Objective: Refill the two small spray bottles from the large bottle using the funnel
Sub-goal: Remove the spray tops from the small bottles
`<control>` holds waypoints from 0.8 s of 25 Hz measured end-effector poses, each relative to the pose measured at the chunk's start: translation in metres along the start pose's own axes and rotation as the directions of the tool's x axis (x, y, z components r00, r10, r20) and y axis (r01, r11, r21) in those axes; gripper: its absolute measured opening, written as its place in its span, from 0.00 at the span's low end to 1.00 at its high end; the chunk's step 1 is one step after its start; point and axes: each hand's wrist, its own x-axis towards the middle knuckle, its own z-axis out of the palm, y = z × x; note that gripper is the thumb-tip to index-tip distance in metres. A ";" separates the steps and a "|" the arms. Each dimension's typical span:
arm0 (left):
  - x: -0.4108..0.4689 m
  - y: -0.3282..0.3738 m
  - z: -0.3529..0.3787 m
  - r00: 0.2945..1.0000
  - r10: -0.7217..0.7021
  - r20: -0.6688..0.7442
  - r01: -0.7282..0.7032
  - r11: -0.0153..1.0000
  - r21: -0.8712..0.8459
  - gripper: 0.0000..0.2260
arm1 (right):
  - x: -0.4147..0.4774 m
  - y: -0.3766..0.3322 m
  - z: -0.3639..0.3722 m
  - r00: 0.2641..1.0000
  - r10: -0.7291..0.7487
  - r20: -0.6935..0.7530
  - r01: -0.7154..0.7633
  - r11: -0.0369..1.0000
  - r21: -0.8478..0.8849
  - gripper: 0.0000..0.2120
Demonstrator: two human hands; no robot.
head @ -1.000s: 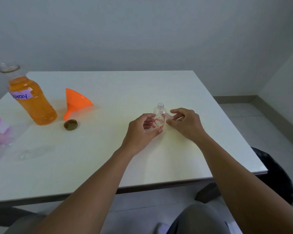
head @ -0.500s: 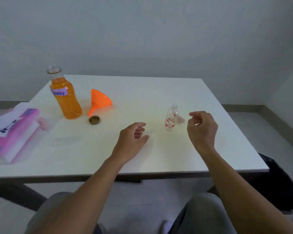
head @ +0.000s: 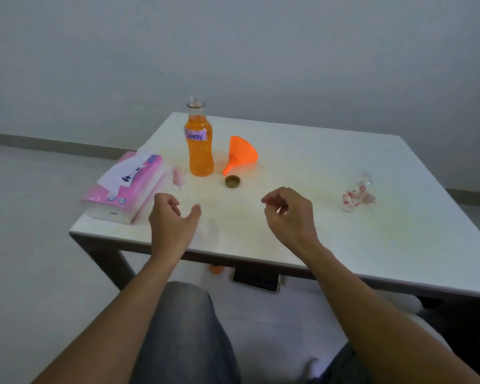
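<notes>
Spray bottle point(head: 355, 194) apart from loosely curled, empty hands: left hand point(head: 170, 217), right hand point(head: 288, 214)

Two bare forearms, uncovered to the frame edge, left hand point(head: 172, 220) and right hand point(head: 290, 216) bare, grey trousers point(head: 185, 331) of plain cloth over left thigh and knee, same grey on right leg, low in frame

a label on the large bottle point(head: 199, 145) reads "spray"; tissue pack point(head: 125, 187) print is illegible.
</notes>
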 end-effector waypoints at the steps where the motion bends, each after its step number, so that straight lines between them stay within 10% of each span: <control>1: 0.005 -0.005 -0.004 1.000 -0.010 -0.019 0.010 1.000 -0.022 0.19 | 0.007 -0.011 0.013 0.999 -0.037 0.040 0.037 0.999 -0.001 0.08; 6: 0.033 -0.015 0.001 0.998 -0.030 -0.049 0.028 0.999 -0.037 0.32 | 0.049 -0.062 0.080 0.969 -0.102 0.224 0.096 0.995 0.036 0.13; 10: 0.050 -0.020 0.014 0.998 0.064 -0.001 -0.064 0.998 0.011 0.22 | 0.069 -0.080 0.113 0.940 -0.090 0.330 0.093 0.996 0.007 0.25; 20: 0.033 0.009 0.034 0.946 0.291 0.141 -0.284 0.956 -0.066 0.16 | 0.068 -0.058 0.063 0.983 -0.039 0.180 0.025 0.997 0.079 0.14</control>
